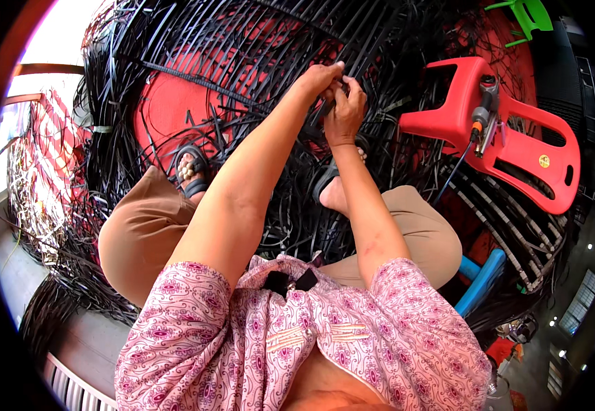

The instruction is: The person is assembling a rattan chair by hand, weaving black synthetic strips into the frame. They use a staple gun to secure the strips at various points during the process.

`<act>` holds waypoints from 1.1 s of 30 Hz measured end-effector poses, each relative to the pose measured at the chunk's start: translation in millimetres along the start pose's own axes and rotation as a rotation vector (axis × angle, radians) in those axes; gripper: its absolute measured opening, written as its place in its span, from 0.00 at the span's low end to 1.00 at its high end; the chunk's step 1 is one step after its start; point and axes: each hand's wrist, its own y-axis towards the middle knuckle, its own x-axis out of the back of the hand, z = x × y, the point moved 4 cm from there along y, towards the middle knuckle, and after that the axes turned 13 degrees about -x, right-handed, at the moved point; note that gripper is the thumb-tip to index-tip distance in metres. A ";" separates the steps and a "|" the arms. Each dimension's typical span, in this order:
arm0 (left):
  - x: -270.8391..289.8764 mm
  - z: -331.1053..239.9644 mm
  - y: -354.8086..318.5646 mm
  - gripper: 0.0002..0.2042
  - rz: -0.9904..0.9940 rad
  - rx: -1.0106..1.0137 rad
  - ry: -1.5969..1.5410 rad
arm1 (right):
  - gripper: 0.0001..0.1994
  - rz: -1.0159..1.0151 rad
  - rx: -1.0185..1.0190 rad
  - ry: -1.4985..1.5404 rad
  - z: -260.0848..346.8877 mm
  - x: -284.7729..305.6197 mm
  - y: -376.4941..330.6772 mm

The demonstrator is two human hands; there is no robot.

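A large woven frame of black strips (243, 41) is seen across the far part of the scene, arching over a red floor (167, 103). Loose black strips (85, 274) are heaped to the left and near the legs. To the right a red plastic stool (517, 144) is lain on its side, and a hand tool with an orange band (481, 120) is rested on it, its cord trailing down. A blue bar (481, 277) is seen near the right knee, and a green plastic piece (527, 17) at the far right. Both feet in dark sandals (191, 168) are planted among the strips.

At the far middle, the left hand (321, 77) and the right hand (345, 109) are brought together, touching, on the frame. Both hands are closed narrowly, fingers pinched on a black strip (333, 96) of the weave.
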 end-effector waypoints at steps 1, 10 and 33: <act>-2.8 -3.3 9.1 0.22 0.059 0.091 0.187 | 0.13 0.003 0.012 -0.018 0.6 0.1 -2.3; -25.2 0.3 35.8 0.09 -0.121 0.048 -0.345 | 0.23 -0.116 -0.185 -0.017 -48.7 0.6 -1.4; -36.9 11.5 -1.7 0.10 -0.238 -0.307 -0.112 | 0.34 0.175 -1.158 0.322 -86.1 -73.2 -9.9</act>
